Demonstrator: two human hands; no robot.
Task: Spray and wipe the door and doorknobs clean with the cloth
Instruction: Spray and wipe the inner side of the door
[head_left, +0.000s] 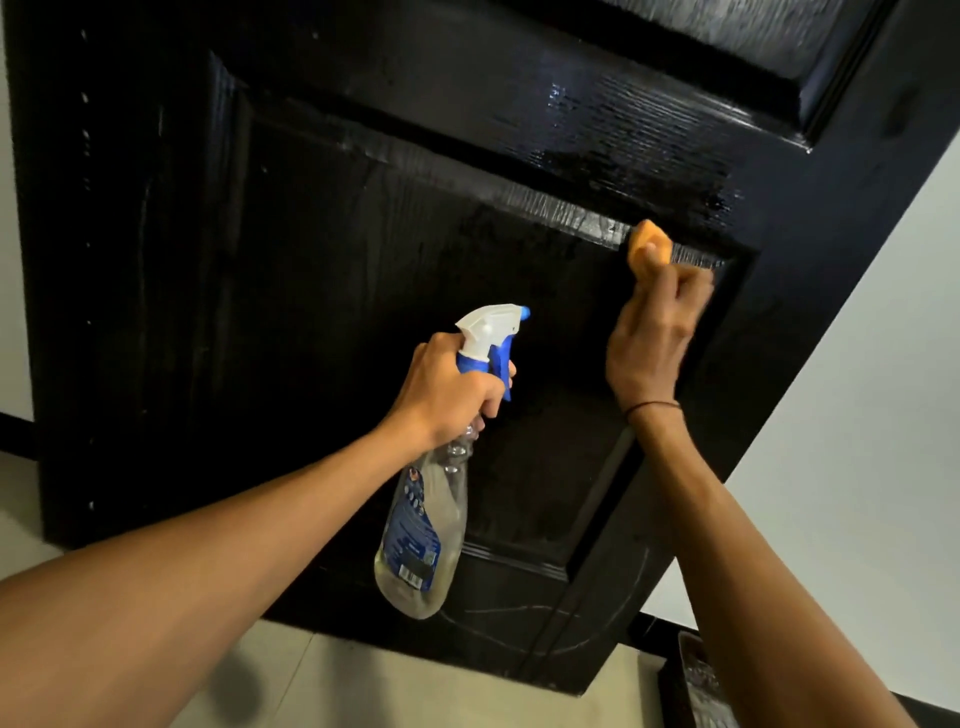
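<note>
The right hand (657, 332) is pinching a bunched orange cloth (648, 244) in closed fingers and pressing it against the raised moulding of the black door (311, 260), above the knuckles. The left hand (452, 389), beside and slightly below it, is gripping the neck of a clear spray bottle (423, 535), whose body is hanging beneath the fist with its nozzle pointing toward the right hand.

Both arms reach forward, left grip (447, 389) and right grip (657, 332) each fisted closed.
</note>
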